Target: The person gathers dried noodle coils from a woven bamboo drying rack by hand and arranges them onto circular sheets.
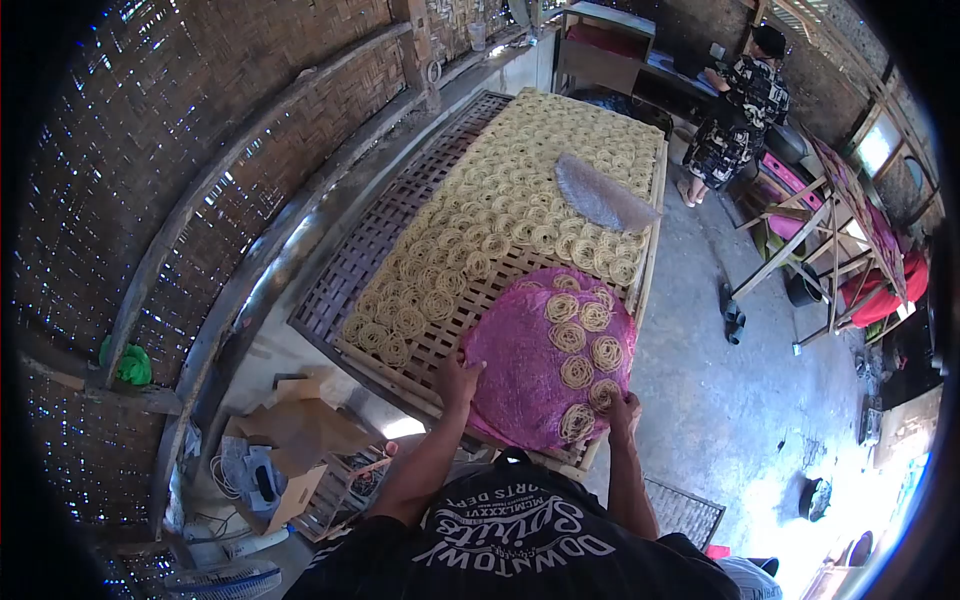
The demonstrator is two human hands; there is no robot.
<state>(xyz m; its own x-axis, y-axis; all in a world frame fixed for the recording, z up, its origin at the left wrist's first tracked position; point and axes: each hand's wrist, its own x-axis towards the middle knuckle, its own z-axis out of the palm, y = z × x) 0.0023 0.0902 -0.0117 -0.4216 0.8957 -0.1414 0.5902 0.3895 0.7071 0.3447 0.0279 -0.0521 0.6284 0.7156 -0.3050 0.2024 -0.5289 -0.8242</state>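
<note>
A round tray covered in magenta netting (pixel 515 370) is held over the near end of a long slatted bamboo rack. My left hand (pixel 460 382) is closed on the tray's left edge. At its lower right edge, my right hand (pixel 625 413) grips the rim beside a coiled noodle nest (pixel 604 395). Several pale noodle nests (pixel 577 372) lie along the tray's right side, while its left side shows bare netting. Beyond it, rows of similar noodle nests (pixel 500 190) cover the bamboo rack (pixel 420 372). The fingers under the tray are hidden.
A curved translucent sheet (pixel 605 195) lies on the nests. An open cardboard box (pixel 300 490) is at lower left, by a woven wall (pixel 200 120). Another person (pixel 745 105) stands at the back right, near a wooden frame (pixel 800 245). Sandals (pixel 734 318) lie on the concrete floor.
</note>
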